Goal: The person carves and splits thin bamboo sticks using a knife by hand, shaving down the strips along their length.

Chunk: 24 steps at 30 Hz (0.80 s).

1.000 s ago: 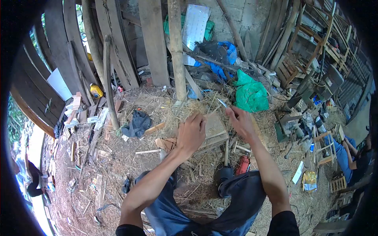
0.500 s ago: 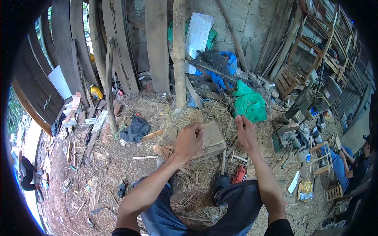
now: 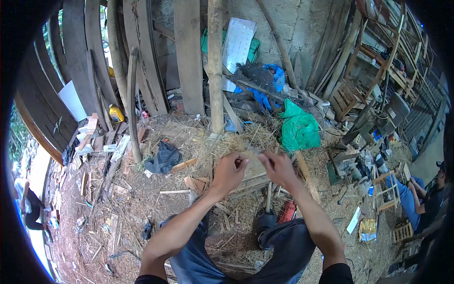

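Close together above the wooden block [image 3: 255,174], my two hands face each other in front of my knees. My left hand [image 3: 228,174] is closed, thumb against fingers, around a small pale piece [image 3: 248,155] too blurred to name. My right hand [image 3: 279,168] is closed in a pinch just right of it; a thin light blade-like shape [image 3: 252,147] shows near its fingertips, though its outline is unclear. Beneath the hands, the block's top is partly hidden.
Straw and wood scraps cover the ground. A bamboo post [image 3: 216,71] stands ahead, with a green bag [image 3: 301,128] to its right. A black bag [image 3: 163,158] lies left, a red object [image 3: 287,211] by my right foot. One person [image 3: 421,201] sits right, another [image 3: 33,206] is far left.
My right hand has moved left and down, from beside the green bag to my left hand. My left hand has barely moved. The view has tilted slightly upward.
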Tool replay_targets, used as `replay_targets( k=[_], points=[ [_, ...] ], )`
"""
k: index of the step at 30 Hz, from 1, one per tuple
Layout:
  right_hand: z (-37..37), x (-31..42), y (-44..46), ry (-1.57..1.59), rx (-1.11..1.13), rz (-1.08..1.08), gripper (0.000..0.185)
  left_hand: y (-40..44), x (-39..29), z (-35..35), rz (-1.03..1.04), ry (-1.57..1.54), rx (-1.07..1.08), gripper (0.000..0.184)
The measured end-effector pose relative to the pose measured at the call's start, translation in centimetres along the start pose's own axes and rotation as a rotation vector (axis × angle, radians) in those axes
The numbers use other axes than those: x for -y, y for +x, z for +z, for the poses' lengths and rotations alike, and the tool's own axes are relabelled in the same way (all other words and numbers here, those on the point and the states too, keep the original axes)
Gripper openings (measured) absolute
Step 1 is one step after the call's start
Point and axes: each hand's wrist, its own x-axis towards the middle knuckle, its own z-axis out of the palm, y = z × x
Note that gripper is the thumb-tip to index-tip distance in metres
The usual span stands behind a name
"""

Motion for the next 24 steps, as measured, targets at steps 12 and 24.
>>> replay_targets(
  k=[12, 24],
  points=[
    [-0.2, -2.7, 1.0, -0.017, -0.252, -0.054, 0.032, -0.2, -0.6, -0.1, -0.001, 0.059, 0.031, 0.012],
    [0.1, -0.3, 0.6, -0.006, -0.114, 0.349, 0.032, 0.5, 0.4, -0.4, 0.006, -0.023, 0.031, 0.013]
  ],
)
